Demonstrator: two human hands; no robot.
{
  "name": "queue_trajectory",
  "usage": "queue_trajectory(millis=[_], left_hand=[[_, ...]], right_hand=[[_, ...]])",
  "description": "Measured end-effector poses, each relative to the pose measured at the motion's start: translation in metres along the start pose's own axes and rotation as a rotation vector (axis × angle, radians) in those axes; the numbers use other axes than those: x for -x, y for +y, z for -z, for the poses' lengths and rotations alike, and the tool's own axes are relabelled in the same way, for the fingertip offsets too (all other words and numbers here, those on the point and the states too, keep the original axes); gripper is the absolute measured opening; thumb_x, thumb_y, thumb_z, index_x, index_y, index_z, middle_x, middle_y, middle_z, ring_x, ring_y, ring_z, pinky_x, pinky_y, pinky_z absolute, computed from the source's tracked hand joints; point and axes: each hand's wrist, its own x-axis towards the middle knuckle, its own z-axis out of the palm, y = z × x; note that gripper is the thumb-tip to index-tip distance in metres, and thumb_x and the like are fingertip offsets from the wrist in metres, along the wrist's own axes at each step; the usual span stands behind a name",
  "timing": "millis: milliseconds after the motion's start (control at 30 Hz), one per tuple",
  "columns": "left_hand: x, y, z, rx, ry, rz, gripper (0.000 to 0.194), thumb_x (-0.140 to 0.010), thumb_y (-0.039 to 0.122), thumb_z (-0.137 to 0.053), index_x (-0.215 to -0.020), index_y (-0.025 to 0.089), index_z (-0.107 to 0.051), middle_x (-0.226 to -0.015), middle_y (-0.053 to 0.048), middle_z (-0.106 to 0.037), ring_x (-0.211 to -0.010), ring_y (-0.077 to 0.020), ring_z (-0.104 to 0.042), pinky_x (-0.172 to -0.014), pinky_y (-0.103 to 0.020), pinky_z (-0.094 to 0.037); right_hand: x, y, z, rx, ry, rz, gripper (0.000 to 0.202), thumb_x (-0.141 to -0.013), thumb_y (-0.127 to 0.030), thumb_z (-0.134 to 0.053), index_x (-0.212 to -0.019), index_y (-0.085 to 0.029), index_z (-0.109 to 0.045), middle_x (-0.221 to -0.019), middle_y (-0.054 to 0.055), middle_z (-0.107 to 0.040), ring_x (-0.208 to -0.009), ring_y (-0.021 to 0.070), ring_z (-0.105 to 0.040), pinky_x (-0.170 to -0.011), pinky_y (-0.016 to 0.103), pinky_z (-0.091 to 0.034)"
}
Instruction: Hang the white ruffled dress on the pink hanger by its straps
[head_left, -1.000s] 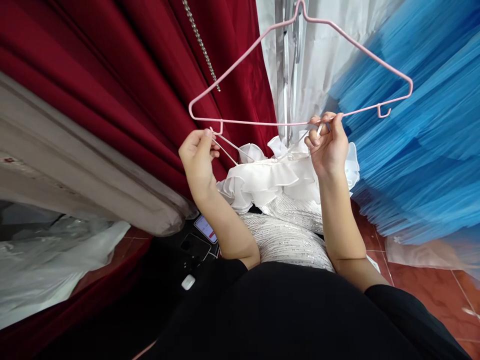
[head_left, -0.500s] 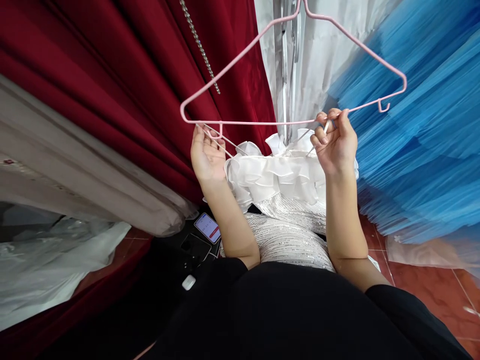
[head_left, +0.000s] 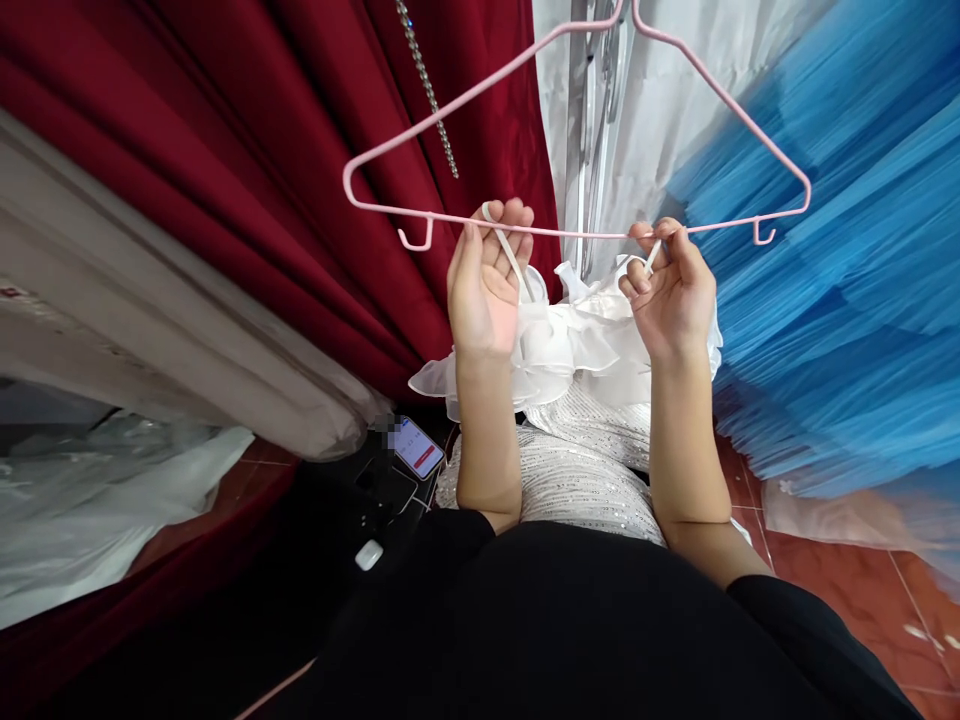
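A pink hanger (head_left: 574,234) is held up in front of me, its lower bar level with my fingers. My right hand (head_left: 671,295) pinches that bar, and a short white strap (head_left: 652,258) runs across its fingers. My left hand (head_left: 487,290) is palm up with its fingers curled behind the bar. Another white strap (head_left: 511,256) is looped over those fingers and crosses the bar. Below both hands lies a white dress, with a ruffled top (head_left: 551,345) and a sequined body (head_left: 577,485) spread over my lap. My left forearm hides part of the ruffles.
A dark red drape (head_left: 337,200) hangs at left, with a beaded chain (head_left: 427,85) before it. Blue tulle (head_left: 825,250) fills the right side. A lit phone (head_left: 418,447) and a small white case (head_left: 369,555) lie at lower left. Red tiles (head_left: 832,580) cover the floor.
My left hand has moved right and up along the bar, bringing the strap on its fingers to the hanger. The hanger's left end has risen; my right hand stays almost in place.
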Motion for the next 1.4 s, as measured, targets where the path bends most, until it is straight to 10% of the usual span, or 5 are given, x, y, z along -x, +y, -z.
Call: queue_trajectory(millis=[567,1033,1400], left_hand=[[-0.006,0.005,0.001,-0.013,0.085,0.015,0.033,-0.095,0.053,-0.045,-0.089,0.022,-0.054,-0.097,-0.008,-0.060,-0.111,-0.0218,-0.062,-0.062,-0.023,-0.051],[-0.011,0.008,0.008,-0.066,0.067,-0.027,0.049,-0.084,0.070,-0.047,-0.091,0.023,-0.054,-0.094,-0.007,-0.061,-0.115,-0.0211,-0.058,-0.058,-0.024,-0.046],[-0.012,0.013,0.010,-0.074,0.006,0.018,0.047,-0.077,0.074,-0.055,-0.087,0.029,-0.056,-0.094,-0.008,-0.062,-0.120,-0.0260,-0.053,-0.049,-0.026,-0.038]], right_hand=[[0.000,-0.007,0.046,0.198,0.256,0.241,0.027,-0.073,-0.021,-0.053,-0.087,-0.036,-0.070,-0.108,-0.004,-0.072,-0.061,0.0171,-0.056,-0.058,0.041,-0.041],[-0.004,-0.033,0.085,0.151,0.524,0.234,0.026,-0.065,0.001,-0.035,-0.068,-0.021,-0.048,-0.073,0.005,-0.073,-0.039,0.0099,-0.056,-0.035,0.019,-0.039],[0.014,-0.048,0.056,0.184,0.436,0.428,0.021,-0.076,-0.009,-0.057,-0.090,-0.025,-0.054,-0.093,0.003,-0.073,-0.059,0.0129,-0.066,-0.049,0.023,-0.052]])
